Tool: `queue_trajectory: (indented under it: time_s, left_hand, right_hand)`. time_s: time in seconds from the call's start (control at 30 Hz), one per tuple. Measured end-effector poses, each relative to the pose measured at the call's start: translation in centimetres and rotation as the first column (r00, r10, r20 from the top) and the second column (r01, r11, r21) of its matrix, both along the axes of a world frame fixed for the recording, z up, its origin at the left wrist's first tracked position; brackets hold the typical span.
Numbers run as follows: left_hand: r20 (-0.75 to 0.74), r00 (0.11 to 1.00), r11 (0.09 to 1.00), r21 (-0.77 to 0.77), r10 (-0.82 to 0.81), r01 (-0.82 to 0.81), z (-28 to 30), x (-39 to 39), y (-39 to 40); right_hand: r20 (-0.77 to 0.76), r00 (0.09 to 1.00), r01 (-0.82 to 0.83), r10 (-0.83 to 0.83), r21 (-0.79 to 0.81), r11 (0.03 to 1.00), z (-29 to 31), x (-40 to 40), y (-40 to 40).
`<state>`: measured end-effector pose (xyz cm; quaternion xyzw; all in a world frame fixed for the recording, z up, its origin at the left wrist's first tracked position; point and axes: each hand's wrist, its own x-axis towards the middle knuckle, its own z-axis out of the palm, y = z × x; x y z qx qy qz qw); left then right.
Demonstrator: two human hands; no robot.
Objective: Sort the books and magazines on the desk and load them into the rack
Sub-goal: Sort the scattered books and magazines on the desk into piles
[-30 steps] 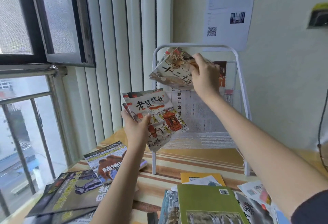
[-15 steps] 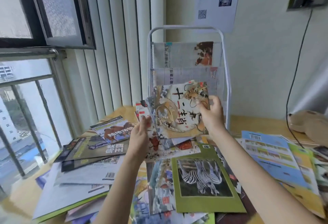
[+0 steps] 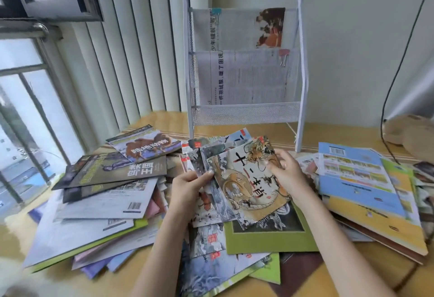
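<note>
A white wire rack (image 3: 303,85) stands at the back of the desk with two clipped paper bundles in its mesh pockets. Low over the heap I hold a small fan of picture booklets; the top one is a dragon booklet (image 3: 244,186). My left hand (image 3: 187,188) grips the fan's left edge with the thumb on top. My right hand (image 3: 286,174) pinches the dragon booklet's upper right edge. Under them lies a green zebra book (image 3: 270,240).
Dark animal magazines (image 3: 122,169) and pale sheets pile up on the left. A blue and yellow book stack (image 3: 361,186) sits at the right. A black cable (image 3: 399,66) hangs down the wall at the right, and a window with bars fills the left.
My right hand brought the dragon booklet down from the rack's top onto the booklets in my left hand. Both hands sank toward the heap, and my view tilted down.
</note>
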<state>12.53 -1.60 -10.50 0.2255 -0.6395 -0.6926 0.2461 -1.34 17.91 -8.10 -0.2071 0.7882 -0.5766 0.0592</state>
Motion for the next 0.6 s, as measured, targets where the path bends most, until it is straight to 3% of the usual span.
queue_trajectory:
  time_s: [0.43, 0.6]
  left_hand:
    - [-0.083, 0.996, 0.999, -0.002, 0.032, -0.033, 0.8, 0.1, 0.7]
    - [0.03, 0.99, 0.99, -0.013, 0.141, -0.141, 1.1, 0.0, 0.8]
  right_hand:
    - [-0.008, 1.0, -0.006, 0.007, 0.076, 0.997, -2.0, -1.3, 0.2]
    - [-0.041, 0.998, -0.051, 0.056, 0.116, 0.992, -1.6, -0.9, 0.4]
